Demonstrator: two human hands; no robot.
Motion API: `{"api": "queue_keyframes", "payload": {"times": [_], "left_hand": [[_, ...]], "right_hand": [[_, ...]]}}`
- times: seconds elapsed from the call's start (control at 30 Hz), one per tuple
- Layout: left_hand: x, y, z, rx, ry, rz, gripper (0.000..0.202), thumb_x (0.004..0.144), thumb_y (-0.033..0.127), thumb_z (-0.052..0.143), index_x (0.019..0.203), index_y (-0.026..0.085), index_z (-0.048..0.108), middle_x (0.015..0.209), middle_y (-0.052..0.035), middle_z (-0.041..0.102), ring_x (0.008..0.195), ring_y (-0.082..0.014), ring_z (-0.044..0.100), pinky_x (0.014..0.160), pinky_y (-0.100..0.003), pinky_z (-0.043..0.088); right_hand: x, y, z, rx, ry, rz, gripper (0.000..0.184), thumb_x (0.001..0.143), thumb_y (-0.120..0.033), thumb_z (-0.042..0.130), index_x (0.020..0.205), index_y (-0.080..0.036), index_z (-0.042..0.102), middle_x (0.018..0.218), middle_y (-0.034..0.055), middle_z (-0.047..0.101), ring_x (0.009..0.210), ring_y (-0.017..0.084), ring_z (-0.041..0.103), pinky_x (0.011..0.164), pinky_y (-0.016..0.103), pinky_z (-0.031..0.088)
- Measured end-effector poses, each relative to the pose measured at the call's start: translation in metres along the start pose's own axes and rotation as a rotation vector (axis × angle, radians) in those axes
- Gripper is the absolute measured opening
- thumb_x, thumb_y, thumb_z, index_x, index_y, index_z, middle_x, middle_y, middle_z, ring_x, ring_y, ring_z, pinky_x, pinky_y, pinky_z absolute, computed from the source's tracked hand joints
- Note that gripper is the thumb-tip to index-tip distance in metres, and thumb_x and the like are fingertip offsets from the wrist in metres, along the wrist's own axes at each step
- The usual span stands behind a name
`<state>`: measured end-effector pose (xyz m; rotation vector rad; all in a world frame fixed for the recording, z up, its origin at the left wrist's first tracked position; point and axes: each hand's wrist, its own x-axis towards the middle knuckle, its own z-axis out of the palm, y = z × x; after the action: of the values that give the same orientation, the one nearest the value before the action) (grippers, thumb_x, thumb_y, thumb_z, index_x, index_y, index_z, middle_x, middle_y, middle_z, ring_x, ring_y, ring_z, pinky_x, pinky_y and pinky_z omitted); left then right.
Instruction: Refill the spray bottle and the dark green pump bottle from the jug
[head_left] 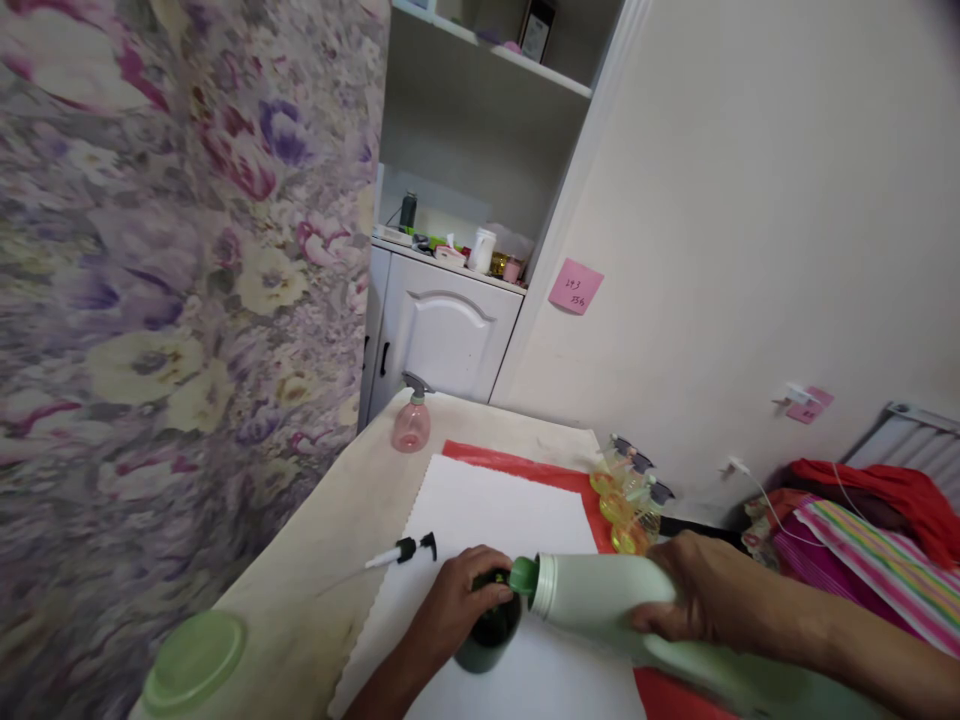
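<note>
lower centre: left hand (454,612) wrapped round small dark bottle (491,638); right hand (686,592) clasps tipped pale green jug (600,597). likely best: green spout (523,577) square over the mouth, tilt slowly.

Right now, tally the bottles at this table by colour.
Pink spray bottle: 1
Yellow spray bottles: 3
Pale green bottle, in the right hand: 1
Dark green bottle, in the left hand: 1
Total: 6
</note>
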<state>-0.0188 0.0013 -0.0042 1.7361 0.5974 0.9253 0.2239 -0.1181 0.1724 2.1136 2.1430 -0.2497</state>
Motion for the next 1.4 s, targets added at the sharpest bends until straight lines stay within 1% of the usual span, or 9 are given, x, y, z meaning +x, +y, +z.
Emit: {"api": "queue_keyframes", "payload": {"times": [0.2, 0.37, 0.47, 0.63, 0.8, 1.03, 1.2, 1.4], "left_hand": [[0.001, -0.0034, 0.0002, -0.002, 0.002, 0.015, 0.018, 0.074, 0.02, 0.065, 0.09, 0.022, 0.074, 0.093, -0.002, 0.071, 0.094, -0.0207, 0.063, 0.087, -0.029, 0.043], [0.0018, -0.0052, 0.0004, 0.008, 0.002, 0.02, 0.018, 0.075, 0.022, 0.065, 0.09, 0.023, 0.073, 0.093, -0.0021, 0.071, 0.094, -0.0208, 0.063, 0.087, -0.029, 0.043], [0.0014, -0.0036, 0.0007, 0.018, 0.005, 0.004, 0.018, 0.074, 0.021, 0.064, 0.09, 0.023, 0.073, 0.094, -0.002, 0.072, 0.094, -0.0209, 0.062, 0.087, -0.03, 0.043], [0.0012, 0.0005, 0.0011, 0.023, 0.002, -0.006, 0.018, 0.073, 0.021, 0.064, 0.089, 0.023, 0.073, 0.093, -0.0022, 0.071, 0.094, -0.0208, 0.062, 0.087, -0.03, 0.043], [0.0005, 0.0005, 0.0018, 0.021, -0.001, -0.004, 0.019, 0.074, 0.022, 0.063, 0.09, 0.023, 0.073, 0.094, -0.0025, 0.071, 0.095, -0.0215, 0.062, 0.088, -0.032, 0.043], [0.0011, -0.0012, 0.0018, 0.022, -0.004, 0.008, 0.018, 0.075, 0.022, 0.063, 0.091, 0.023, 0.073, 0.094, -0.0026, 0.071, 0.094, -0.0212, 0.062, 0.088, -0.031, 0.043], [0.0018, -0.0003, 0.0018, 0.032, -0.005, -0.015, 0.019, 0.074, 0.022, 0.064, 0.09, 0.023, 0.073, 0.094, -0.0027, 0.071, 0.095, -0.0213, 0.062, 0.089, -0.031, 0.044], [0.0014, -0.0037, 0.0007, 0.009, -0.002, 0.0, 0.019, 0.075, 0.021, 0.064, 0.092, 0.023, 0.073, 0.095, -0.0023, 0.071, 0.095, -0.0211, 0.062, 0.088, -0.03, 0.044]], "right_hand": [[0.0001, 0.0003, -0.0008, 0.002, -0.005, 0.011, 0.048, 0.073, -0.065, 0.06, 0.074, -0.018, 0.062, 0.068, 0.0062, 0.066, 0.058, 0.018, 0.059, 0.049, 0.025, 0.031], [0.0003, -0.0005, -0.0022, -0.026, -0.015, 0.024, 0.052, 0.073, -0.07, 0.057, 0.073, -0.018, 0.064, 0.068, 0.0074, 0.068, 0.059, 0.019, 0.061, 0.048, 0.025, 0.032], [-0.0008, -0.0024, -0.0045, -0.01, -0.026, 0.02, 0.052, 0.072, -0.069, 0.058, 0.074, -0.017, 0.063, 0.068, 0.0075, 0.068, 0.059, 0.019, 0.061, 0.048, 0.025, 0.032], [-0.0024, -0.0017, -0.0052, -0.043, -0.02, 0.017, 0.056, 0.073, -0.071, 0.055, 0.077, -0.017, 0.065, 0.075, 0.0108, 0.071, 0.063, 0.022, 0.064, 0.051, 0.026, 0.034], [-0.0018, 0.0005, -0.0033, -0.049, -0.024, 0.026, 0.053, 0.073, -0.069, 0.057, 0.078, -0.017, 0.066, 0.074, 0.0113, 0.072, 0.063, 0.023, 0.065, 0.05, 0.026, 0.035], [-0.0004, -0.0037, -0.0076, -0.032, -0.045, 0.039, 0.054, 0.073, -0.068, 0.057, 0.078, -0.016, 0.067, 0.076, 0.0129, 0.072, 0.065, 0.024, 0.066, 0.052, 0.027, 0.036], [-0.0008, -0.0036, -0.0072, -0.021, -0.03, 0.038, 0.055, 0.072, -0.07, 0.057, 0.077, -0.016, 0.065, 0.077, 0.0129, 0.072, 0.067, 0.025, 0.066, 0.054, 0.028, 0.037], [-0.0027, -0.0027, -0.0073, -0.033, -0.027, 0.02, 0.055, 0.073, -0.072, 0.055, 0.076, -0.017, 0.065, 0.075, 0.0107, 0.071, 0.066, 0.024, 0.066, 0.052, 0.027, 0.035]]}}
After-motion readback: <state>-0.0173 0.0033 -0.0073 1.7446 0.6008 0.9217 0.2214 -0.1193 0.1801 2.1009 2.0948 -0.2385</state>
